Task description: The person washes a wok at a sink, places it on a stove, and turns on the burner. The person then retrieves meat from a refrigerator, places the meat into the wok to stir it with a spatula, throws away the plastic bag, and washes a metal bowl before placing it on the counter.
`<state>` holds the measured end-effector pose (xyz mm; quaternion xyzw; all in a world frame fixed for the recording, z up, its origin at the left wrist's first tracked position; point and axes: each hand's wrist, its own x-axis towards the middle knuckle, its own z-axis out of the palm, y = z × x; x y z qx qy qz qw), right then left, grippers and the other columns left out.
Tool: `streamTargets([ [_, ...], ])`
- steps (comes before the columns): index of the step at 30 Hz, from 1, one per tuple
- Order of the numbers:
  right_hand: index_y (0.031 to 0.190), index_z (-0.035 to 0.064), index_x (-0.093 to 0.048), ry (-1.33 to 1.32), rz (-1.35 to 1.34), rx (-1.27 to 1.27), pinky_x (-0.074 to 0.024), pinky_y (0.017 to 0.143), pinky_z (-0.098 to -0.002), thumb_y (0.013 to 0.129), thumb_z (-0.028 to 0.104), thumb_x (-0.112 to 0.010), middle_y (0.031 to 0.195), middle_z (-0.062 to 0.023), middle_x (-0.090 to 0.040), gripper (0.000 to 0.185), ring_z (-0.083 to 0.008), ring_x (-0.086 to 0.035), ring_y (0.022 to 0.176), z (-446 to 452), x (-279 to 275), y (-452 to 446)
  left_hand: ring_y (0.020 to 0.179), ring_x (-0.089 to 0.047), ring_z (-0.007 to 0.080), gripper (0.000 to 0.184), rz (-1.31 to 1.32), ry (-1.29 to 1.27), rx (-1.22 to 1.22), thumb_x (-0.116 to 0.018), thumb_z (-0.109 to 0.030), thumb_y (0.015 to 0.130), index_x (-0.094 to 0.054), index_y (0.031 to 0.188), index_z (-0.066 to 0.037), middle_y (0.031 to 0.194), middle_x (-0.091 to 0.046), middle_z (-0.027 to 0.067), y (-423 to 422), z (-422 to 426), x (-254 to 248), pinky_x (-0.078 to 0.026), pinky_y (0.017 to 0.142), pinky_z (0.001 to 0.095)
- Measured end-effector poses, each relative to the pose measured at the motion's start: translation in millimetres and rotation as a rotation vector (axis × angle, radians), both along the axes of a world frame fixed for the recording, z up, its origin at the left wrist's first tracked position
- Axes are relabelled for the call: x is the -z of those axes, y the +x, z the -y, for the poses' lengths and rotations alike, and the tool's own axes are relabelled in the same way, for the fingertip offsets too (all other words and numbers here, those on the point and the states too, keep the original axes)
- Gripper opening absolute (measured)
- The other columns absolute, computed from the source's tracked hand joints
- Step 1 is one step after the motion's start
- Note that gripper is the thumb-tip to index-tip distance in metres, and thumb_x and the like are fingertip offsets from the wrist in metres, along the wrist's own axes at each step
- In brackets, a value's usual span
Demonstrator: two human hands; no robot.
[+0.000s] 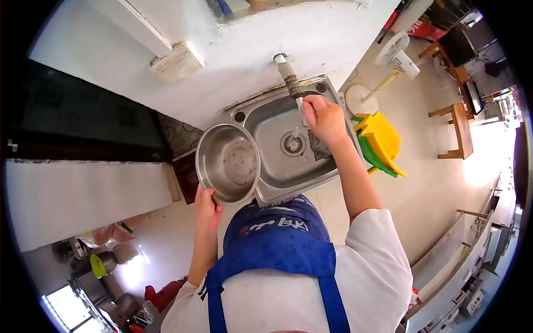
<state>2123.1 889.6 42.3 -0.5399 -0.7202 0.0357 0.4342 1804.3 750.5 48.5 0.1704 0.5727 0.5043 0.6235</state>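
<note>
My left hand [207,210] is closed on the near-left rim of a round stainless steel basin [219,139]. The basin is tilted a little and overlaps the left edge of the metal sink [266,183]; its inside shows some spots on the bottom. Over the right part of the sink, my right hand [325,117] has its fingers wrapped round the lower end of the wall faucet [291,79]. Below lies the drain strainer [292,144]. A grey crumpled cloth-like thing [319,145] rests in the sink beside it, partly hidden by my right forearm.
Yellow and green plastic stools [383,139] stand on the floor right of the sink. Behind them is a white standing fan [394,61], with a wooden bench [459,132] farther right. A white wall [239,61] rises behind the sink, and a dark opening [83,116] lies left.
</note>
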Motion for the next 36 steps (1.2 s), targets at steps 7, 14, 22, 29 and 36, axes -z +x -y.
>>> streamTargets([
  [7, 0.088, 0.0026, -0.053, -0.569, -2.037, 0.215, -0.0468, 0.075, -0.0293, 0.091, 0.016, -0.042, 0.081, -0.0070, -0.051, 0.018, -0.0185, -0.052, 0.077, 18, 110, -31, 0.044, -0.040, 0.0067, 0.026, -0.048, 0.045, -0.018, -0.040, -0.010, 0.086, -0.051, 0.109, -0.008, 0.070, -0.052, -0.0004, 3, 8, -1, -0.030, 0.037, 0.0199],
  [14, 0.091, 0.0065, -0.050, -0.795, -2.481, 0.272, -0.0382, 0.046, -0.0282, 0.092, 0.023, -0.047, 0.074, -0.0052, -0.050, 0.017, -0.0155, -0.046, 0.058, -31, 196, -45, 0.048, -0.039, 0.0043, 0.025, -0.175, 0.048, 0.009, -0.040, -0.010, 0.085, -0.050, 0.108, -0.009, 0.074, -0.052, -0.0010, 8, 11, -8, -0.028, 0.037, 0.0187],
  [22, 0.093, 0.0108, -0.054, -0.959, -0.689, 0.195, -0.0414, 0.055, -0.0310, 0.090, 0.042, -0.046, 0.081, -0.0046, -0.054, 0.032, -0.0192, -0.053, 0.070, -12, 241, -25, 0.043, -0.038, 0.0055, 0.024, -0.140, 0.052, 0.008, -0.040, -0.012, 0.086, -0.052, 0.107, -0.008, 0.067, -0.051, -0.0009, 5, 11, -9, -0.030, 0.036, 0.0200],
  [29, 0.118, 0.0079, -0.056, -1.033, -0.406, -0.145, -0.0439, 0.088, -0.0358, 0.090, 0.033, -0.047, 0.113, -0.0112, -0.059, 0.039, -0.0270, -0.052, 0.110, 64, 169, -37, 0.044, -0.037, 0.0039, 0.024, -0.261, -0.020, 0.033, -0.041, -0.016, 0.089, -0.053, 0.108, -0.006, 0.068, -0.051, -0.0017, 24, -5, 3, -0.029, 0.036, 0.0194],
  [36, 0.118, 0.0007, -0.053, -1.191, -1.872, -0.248, -0.0469, 0.086, -0.0375, 0.094, 0.044, -0.038, 0.112, -0.0138, -0.059, 0.052, -0.0247, -0.058, 0.100, 66, 36, -70, 0.047, -0.041, 0.0045, 0.027, -0.497, 0.086, 0.256, -0.042, -0.014, 0.089, -0.052, 0.113, -0.006, 0.072, -0.054, -0.0008, 47, -8, 34, -0.033, 0.039, 0.0213],
])
